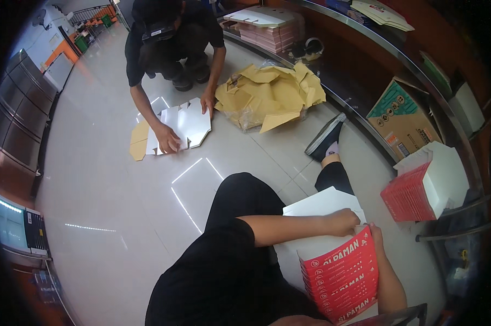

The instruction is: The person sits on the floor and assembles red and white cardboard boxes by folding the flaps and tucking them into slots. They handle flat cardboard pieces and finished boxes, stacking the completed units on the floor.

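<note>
A nested stack of red-and-white folded cardboard boxes (pixel 340 277) lies against my lap, red printed sides toward me. The white inside of the top box (pixel 321 204) faces up, its far flap spread out. My left hand (pixel 343 221) reaches across from the left and is closed at the top box's fold, its fingertips partly hidden. On the stack's right side, my right hand (pixel 376 239) is wrapped round the edge, with most of its fingers behind the cardboard.
Another red-and-white box stack (pixel 411 193) stands at right beside a brown carton (pixel 403 117). Crumpled brown paper (pixel 270 92) lies ahead. A co-worker (pixel 174 43) crouches, both hands on flat white cardboard (pixel 188 125). A metal shelf (pixel 359 117) runs along the right.
</note>
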### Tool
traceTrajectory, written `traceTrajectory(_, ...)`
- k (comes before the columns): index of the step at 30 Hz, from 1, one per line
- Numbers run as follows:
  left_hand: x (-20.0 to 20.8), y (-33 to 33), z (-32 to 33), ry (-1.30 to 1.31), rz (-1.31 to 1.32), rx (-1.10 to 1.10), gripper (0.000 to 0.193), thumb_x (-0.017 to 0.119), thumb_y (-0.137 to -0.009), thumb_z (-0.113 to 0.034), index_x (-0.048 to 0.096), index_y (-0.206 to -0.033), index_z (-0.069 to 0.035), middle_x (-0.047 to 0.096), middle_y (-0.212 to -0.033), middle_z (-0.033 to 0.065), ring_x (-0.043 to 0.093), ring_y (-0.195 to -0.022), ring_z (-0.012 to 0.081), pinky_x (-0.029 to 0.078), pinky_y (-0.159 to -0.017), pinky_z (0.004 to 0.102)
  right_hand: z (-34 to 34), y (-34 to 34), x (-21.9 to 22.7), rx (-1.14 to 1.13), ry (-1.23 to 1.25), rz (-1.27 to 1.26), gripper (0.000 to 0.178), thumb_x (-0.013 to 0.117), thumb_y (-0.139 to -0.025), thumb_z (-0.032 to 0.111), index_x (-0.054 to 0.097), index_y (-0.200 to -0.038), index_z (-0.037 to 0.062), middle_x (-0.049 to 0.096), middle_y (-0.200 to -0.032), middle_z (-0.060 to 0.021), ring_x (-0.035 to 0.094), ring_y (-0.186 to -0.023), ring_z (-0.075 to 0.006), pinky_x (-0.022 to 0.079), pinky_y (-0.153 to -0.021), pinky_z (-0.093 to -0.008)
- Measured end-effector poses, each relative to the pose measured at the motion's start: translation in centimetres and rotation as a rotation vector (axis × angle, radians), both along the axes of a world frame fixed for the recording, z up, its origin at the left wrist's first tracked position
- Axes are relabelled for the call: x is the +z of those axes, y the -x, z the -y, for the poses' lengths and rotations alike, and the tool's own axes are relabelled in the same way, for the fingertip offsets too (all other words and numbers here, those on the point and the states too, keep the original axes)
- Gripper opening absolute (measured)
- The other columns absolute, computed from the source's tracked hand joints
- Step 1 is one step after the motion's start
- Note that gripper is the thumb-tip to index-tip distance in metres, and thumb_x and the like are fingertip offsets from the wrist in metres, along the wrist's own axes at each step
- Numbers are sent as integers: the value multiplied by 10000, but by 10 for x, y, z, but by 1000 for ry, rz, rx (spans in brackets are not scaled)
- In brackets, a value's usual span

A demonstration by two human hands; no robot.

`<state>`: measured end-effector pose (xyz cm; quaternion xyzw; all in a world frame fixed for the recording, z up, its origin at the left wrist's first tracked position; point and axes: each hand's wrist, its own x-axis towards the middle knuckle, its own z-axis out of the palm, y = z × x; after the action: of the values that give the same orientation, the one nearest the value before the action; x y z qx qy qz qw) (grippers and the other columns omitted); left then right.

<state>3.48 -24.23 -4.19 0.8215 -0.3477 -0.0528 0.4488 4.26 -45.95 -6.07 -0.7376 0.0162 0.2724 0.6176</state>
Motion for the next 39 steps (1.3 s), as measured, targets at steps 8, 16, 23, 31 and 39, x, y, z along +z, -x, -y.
traceTrajectory(8, 18, -15, -40, 642, -351, -189, 375, 423, -879, -246, 454, -1178, -21, 477, -1183, 111, 430, -1113, 217, 306, -963, 337, 20, 8, 18, -293, -112, -60, 372, 374, -897, 353, 539, -817, 30, 524, -723, -37, 488, -640, -115, 425, -625, -267)
traceTrajectory(16, 22, 5, -18, 847, -576, 297, 372, 343, -921, -312, 460, -1079, 4, 510, -1007, 96, 472, -964, 151, 351, -868, 271, 21, 12, 34, -517, -496, 201, 334, 347, -914, 290, 525, -973, 13, 557, -890, -75, 536, -806, -129, 451, -731, -297)
traceTrajectory(23, 30, 5, -3, 1009, -521, 415, 201, 439, -892, -224, 483, -950, -36, 498, -870, 26, 478, -772, 72, 410, -678, 203, -8, 28, 44, -690, -457, 466, 352, 303, -930, 324, 486, -983, 28, 502, -937, -60, 446, -867, -109, 371, -791, -266)
traceTrajectory(31, 23, 9, -9, 1046, -581, 419, 126, 479, -884, -157, 490, -915, -36, 501, -797, -6, 470, -711, 42, 413, -644, 192, 1, 36, 43, -683, -94, 503, 345, 328, -918, 278, 513, -776, 25, 493, -726, -22, 431, -682, -94, 365, -653, -240)
traceTrajectory(39, 18, 10, -6, 1017, -509, 490, 190, 462, -892, -165, 464, -744, -46, 432, -691, -30, 374, -615, 30, 335, -552, 188, 6, 31, 40, -667, -80, 526, 323, 361, -906, 276, 502, -745, 34, 463, -700, -2, 400, -666, -78, 342, -624, -224)
